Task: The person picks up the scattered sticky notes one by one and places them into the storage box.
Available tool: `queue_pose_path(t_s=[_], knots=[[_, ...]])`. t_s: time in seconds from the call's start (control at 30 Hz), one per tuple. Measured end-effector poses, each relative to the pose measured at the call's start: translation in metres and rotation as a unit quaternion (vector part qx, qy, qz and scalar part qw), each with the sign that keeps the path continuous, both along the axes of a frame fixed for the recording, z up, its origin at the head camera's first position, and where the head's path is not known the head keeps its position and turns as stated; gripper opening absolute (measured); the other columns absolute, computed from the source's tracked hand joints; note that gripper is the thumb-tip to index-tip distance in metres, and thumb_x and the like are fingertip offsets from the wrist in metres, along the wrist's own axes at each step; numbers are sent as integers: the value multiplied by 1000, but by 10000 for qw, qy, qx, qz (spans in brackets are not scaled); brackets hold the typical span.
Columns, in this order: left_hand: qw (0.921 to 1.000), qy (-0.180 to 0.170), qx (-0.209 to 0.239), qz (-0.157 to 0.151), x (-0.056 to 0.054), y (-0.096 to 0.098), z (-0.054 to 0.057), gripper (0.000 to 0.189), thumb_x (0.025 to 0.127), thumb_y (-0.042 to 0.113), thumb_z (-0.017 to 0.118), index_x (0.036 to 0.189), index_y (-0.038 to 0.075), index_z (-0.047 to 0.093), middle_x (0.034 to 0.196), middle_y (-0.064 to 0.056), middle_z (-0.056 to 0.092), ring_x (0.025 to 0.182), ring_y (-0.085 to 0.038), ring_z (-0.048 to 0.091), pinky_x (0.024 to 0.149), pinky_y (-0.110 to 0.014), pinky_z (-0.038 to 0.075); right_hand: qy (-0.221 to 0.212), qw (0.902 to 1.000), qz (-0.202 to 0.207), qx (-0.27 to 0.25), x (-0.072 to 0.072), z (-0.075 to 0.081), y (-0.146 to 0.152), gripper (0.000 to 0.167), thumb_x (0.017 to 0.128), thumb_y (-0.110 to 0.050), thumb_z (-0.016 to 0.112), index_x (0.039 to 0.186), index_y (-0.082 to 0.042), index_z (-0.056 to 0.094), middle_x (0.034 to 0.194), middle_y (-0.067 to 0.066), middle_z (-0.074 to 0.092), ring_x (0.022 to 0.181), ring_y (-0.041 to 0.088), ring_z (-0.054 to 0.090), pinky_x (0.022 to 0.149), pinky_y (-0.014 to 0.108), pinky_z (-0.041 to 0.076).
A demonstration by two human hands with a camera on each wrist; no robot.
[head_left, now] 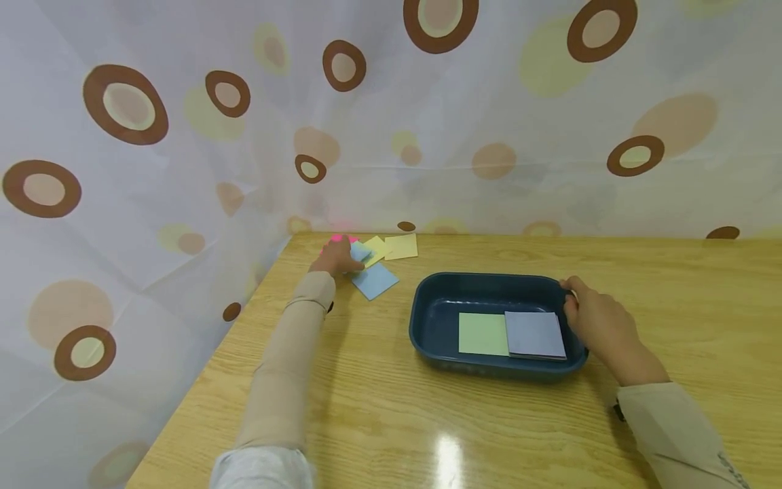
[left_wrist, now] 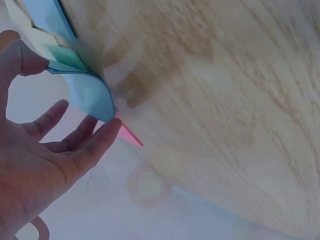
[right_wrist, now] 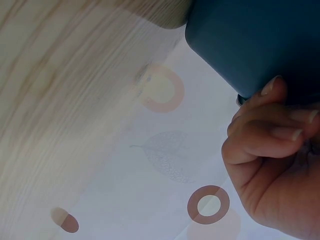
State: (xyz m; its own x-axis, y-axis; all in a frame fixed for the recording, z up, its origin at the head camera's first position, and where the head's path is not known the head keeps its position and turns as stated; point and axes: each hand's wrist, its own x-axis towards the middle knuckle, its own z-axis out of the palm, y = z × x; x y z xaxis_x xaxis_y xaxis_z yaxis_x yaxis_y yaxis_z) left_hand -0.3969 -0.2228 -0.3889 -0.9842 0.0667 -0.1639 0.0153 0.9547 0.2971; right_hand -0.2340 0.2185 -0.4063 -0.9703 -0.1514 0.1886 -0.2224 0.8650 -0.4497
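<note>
- Your bench [head_left: 379,407] has a light wood-grain top, with a bright glare patch nearer you than either hand.
- Just right of your left hand [head_left: 338,258], a blue paper square [head_left: 375,281] lies flat.
- Beyond that hand, partly hidden, is a pink paper [head_left: 345,238].
- Farther right lie a yellow square [head_left: 377,250] and a paler square [head_left: 400,246].
- Just left of your right hand [head_left: 601,322] sits a dark blue tray [head_left: 489,288].

Inside the dark-blue plastic bin [head_left: 436,326], the sticky notes [head_left: 535,334] are pale green and lavender; left of it, other notes [head_left: 375,280] are blue, yellow and pink. Behind the bin, the white curtain [head_left: 379,102] bears brown rings.
</note>
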Motion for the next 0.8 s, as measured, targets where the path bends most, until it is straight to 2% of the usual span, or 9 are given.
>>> queue_pose_path(t_s=[0.1, 0.3, 0.47, 0.63, 0.8], knots=[[9995, 87, 285, -98, 3, -1, 5, 67, 81, 25, 66, 132, -6, 36, 117, -21, 51, 102, -33, 48, 93, -46, 42, 35, 10000, -27, 16, 0, -1, 1, 35, 97, -6, 42, 130, 4, 43, 50, 2, 36, 41, 15, 34, 40, 26, 29], [9959, 157, 866, -226, 9, -5, 10, 59, 83, 25, 65, 127, -6, 39, 118, -24, 52, 102, -32, 50, 93, -44, 42, 0, 10000, -3, -20, 0, -4, 2, 35, 97, -7, 42, 130, 4, 43, 49, 2, 36, 41, 15, 34, 40, 26, 29], [9836, 217, 1760, -339, 15, -7, 11, 54, 86, 24, 64, 126, -1, 39, 126, -22, 47, 111, -33, 47, 94, -44, 41, 10, 10000, 13, -30, -1, -7, 1, 34, 98, -7, 42, 130, 4, 44, 50, 2, 36, 41, 15, 35, 41, 27, 29], [9719, 305, 2205, -766, 30, 16, 28, 49, 85, 22, 63, 126, 5, 42, 132, -20, 45, 118, -34, 47, 94, -47, 42, 116, 9999, 10, -39, -3, -6, 1, 33, 97, -6, 42, 129, 5, 44, 50, 2, 36, 42, 15, 35, 41, 28, 29], [9655, 267, 2204, -1359, 46, 51, 45, 48, 83, 18, 63, 126, 7, 43, 131, -17, 45, 116, -33, 47, 92, -44, 44, 145, 9999, 25, -43, -3, -3, 1, 34, 97, -5, 43, 129, 5, 44, 51, 3, 36, 42, 15, 35, 41, 28, 29]])
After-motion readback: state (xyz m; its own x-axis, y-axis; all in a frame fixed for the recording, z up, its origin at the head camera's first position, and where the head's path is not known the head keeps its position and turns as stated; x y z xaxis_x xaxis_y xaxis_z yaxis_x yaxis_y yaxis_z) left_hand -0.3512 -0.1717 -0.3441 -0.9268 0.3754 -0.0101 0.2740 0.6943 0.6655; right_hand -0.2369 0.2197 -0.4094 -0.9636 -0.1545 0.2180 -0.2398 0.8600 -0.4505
